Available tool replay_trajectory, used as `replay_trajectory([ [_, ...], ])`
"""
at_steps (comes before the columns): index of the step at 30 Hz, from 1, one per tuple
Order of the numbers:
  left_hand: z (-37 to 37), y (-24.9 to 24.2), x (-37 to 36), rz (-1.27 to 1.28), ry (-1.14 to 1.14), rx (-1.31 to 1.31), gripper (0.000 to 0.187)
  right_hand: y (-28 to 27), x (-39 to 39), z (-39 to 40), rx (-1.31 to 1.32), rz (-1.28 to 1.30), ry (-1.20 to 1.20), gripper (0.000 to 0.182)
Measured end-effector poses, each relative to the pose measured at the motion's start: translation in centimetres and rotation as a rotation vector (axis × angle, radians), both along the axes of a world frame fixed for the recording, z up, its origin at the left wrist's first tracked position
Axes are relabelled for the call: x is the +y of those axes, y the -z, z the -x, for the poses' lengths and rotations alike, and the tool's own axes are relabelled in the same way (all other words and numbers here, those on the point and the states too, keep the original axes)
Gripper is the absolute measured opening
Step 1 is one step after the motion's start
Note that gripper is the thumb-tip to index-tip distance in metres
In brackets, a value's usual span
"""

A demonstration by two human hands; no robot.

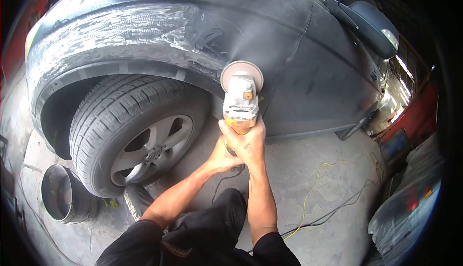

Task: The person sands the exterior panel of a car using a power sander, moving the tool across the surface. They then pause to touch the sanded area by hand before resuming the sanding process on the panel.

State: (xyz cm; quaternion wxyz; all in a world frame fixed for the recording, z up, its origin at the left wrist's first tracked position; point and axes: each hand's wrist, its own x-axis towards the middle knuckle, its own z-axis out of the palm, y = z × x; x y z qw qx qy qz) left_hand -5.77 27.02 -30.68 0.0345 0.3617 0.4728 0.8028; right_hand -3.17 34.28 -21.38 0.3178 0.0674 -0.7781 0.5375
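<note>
Both of my hands are wrapped round a dusty orange and grey power sander [241,99]. My right hand [251,143] grips its body from the right, and my left hand [223,156] is closed round it lower down on the left. The sander's round disc [242,69] lies against the dark car panel [270,49], just behind the front wheel arch. Pale dust spreads over the panel above the disc. Left of it, the fender [120,32] has a broad, scuffed, whitish area.
The front wheel [140,136] stands at the left, with a black bucket [60,196] beside it. A yellow cord [308,203] and dark cables [333,213] cross the floor at the right. A side mirror [369,27] juts out at the upper right. A plastic-covered object [410,208] stands at the lower right.
</note>
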Motion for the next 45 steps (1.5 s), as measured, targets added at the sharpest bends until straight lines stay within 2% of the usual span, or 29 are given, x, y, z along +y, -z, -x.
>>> replay_trajectory([
  [4, -0.3, 0.5, 0.2, 0.013, 0.022, -0.031, 0.038, 1.2, 0.9, -0.1, -0.014, 0.018, 0.015, 0.041],
  [7, -0.3, 0.3, 0.4, -0.003, 0.035, -0.047, 0.037, 0.3, 0.7, -0.2, -0.028, 0.037, -0.016, 0.048],
  [11, -0.9, -1.3, 0.3, -0.004, 0.013, -0.089, 0.036, -0.3, 1.0, -0.1, -0.048, 0.047, -0.044, 0.047],
  [16, -0.5, -0.7, -0.1, 0.039, -0.027, -0.032, 0.038, -0.3, 0.7, -0.1, -0.026, 0.064, -0.097, 0.049],
  [19, -0.3, -0.2, 0.0, 0.086, -0.012, -0.009, 0.04, -0.6, 0.6, 0.1, -0.025, 0.012, -0.022, 0.05],
  [20, -0.2, -0.2, -0.1, 0.105, -0.004, 0.003, 0.041, -0.2, 1.0, 0.2, -0.1, 0.025, -0.011, 0.053],
  [23, -0.7, -0.3, 0.3, 0.021, -0.019, -0.026, 0.039, 0.2, 1.1, 0.0, -0.052, 0.065, -0.049, 0.055],
  [27, -0.2, -1.4, -0.1, -0.008, -0.034, 0.009, 0.041, -1.1, 0.1, -0.1, -0.028, -0.033, -0.026, 0.056],
  [31, -0.1, -0.7, 0.4, 0.045, 0.034, 0.005, 0.04, -1.1, 0.9, -0.3, -0.049, 0.085, -0.092, 0.039],
  [32, -0.4, -0.6, 0.5, 0.055, -0.017, -0.002, 0.041, -0.5, 1.2, 0.1, -0.022, 0.112, -0.104, 0.036],
  [36, -1.3, -2.4, -0.4, 0.076, -0.033, -0.031, 0.041, -2.6, 0.3, -0.2, -0.083, -0.013, -0.043, 0.031],
  [41, -2.3, -2.9, -0.8, 0.092, -0.034, -0.102, 0.034, -2.2, 0.7, -0.3, -0.133, 0.075, -0.131, 0.027],
  [45, -3.0, -4.2, -1.6, 0.073, -0.134, -0.093, 0.035, -2.7, -0.1, -0.2, -0.131, 0.102, -0.175, 0.028],
])
